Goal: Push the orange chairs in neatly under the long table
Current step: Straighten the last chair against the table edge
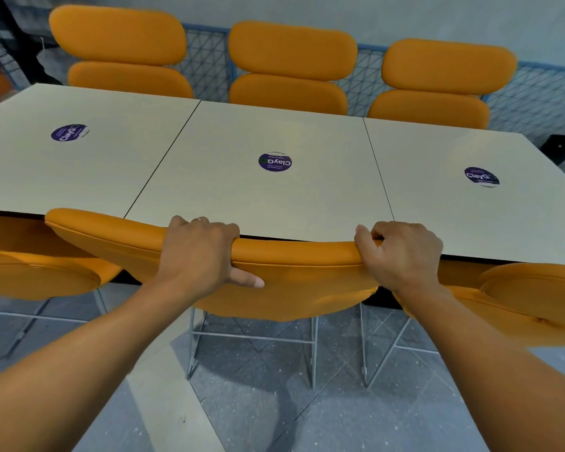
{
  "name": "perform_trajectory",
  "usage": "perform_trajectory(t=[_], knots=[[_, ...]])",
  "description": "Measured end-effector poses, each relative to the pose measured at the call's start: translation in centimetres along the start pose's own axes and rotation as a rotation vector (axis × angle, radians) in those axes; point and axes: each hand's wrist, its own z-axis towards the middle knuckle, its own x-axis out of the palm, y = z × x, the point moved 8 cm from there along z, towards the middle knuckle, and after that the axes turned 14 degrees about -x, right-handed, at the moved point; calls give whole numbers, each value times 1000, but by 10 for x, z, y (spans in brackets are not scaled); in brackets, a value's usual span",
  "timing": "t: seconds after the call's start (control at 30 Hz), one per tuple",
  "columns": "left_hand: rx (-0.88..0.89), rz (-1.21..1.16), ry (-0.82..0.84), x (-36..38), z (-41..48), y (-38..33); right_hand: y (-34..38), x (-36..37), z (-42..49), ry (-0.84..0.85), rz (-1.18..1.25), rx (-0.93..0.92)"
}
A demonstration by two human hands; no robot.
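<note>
The long white table [209, 190] spans the view, made of three panels, each with a round purple sticker. Directly before me stands an orange chair [300, 282] on thin metal legs, its backrest top touching the table's near edge. My left hand [199, 252] grips the top of that backrest left of centre, thumb on the rear face. My right hand [402, 252] grips the same top edge at its right end. Orange chairs flank it on the near left [40, 275] and the near right [529, 295].
Three more orange chairs stand along the table's far side: left [118, 50], middle [291, 66], right [444, 79]. Behind them runs a blue-framed mesh fence [209, 60]. A dark object [560, 148] lies on the floor at far right. Grey speckled tiles cover the floor [307, 412].
</note>
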Motion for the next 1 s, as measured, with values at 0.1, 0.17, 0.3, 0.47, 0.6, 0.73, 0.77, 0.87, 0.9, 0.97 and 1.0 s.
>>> perform_trajectory(t=[0.1, 0.17, 0.3, 0.47, 0.6, 0.73, 0.77, 0.87, 0.9, 0.97, 1.0], knots=[[35, -7, -4, 0, -1, 4, 4, 0, -4, 39, 8, 29], [45, 0, 5, 0, -2, 6, 7, -1, -8, 61, 16, 70], [56, 13, 8, 0, -7, 14, 19, -5, -18, 66, 0, 118], [21, 8, -9, 1, -14, 20, 25, -7, -25, 50, -40, 50], [-28, -4, 11, 1, -12, 13, 19, -7, -17, 31, -28, -24], [-65, -24, 40, -4, -15, 0, 6, -6, -12, 27, -36, -58], [-68, -28, 34, -6, -15, -6, -1, -7, -12, 22, -32, -58], [-43, -9, 8, -9, -17, -24, -19, -11, -12, 7, -2, -20], [-30, -5, 5, -8, -18, -26, -21, -12, -14, 1, 8, -1], [-7, -11, -3, -8, -18, -25, -21, -13, -17, 2, 19, 38], [2, -13, -6, -8, -19, -22, -19, -13, -20, 12, 18, 55]])
